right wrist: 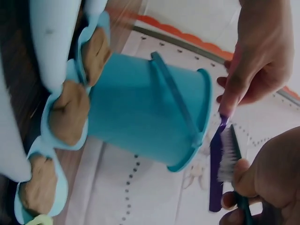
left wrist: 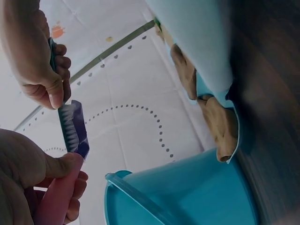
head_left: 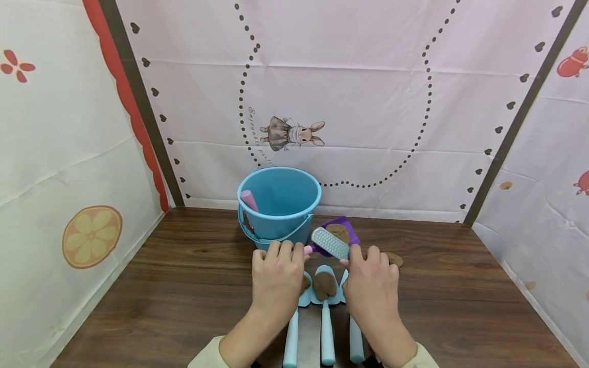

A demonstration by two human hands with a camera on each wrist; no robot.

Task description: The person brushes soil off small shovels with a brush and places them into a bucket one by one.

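The left hand [head_left: 278, 276] has its fingers wrapped round a purple shovel's [head_left: 352, 231] pink handle, mostly covering it from the head view; the right hand [head_left: 374, 283] grips a brush [head_left: 330, 243], bristles against the blade, partly covering a brown patch there. Nearer, three blue scoops [head_left: 327, 335] hold brown lumps [head_left: 324, 286], the outer two half hidden. Behind, a bucket [head_left: 280, 225] conceals a pink stick's [head_left: 249, 199] lower end.

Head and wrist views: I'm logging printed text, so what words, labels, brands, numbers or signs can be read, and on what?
"Enjoyable": on the back cloth, beside the printed rabbit.
The lettering after it: too small and blurred to read.
No readable text on the bucket, brush or purple scoop.
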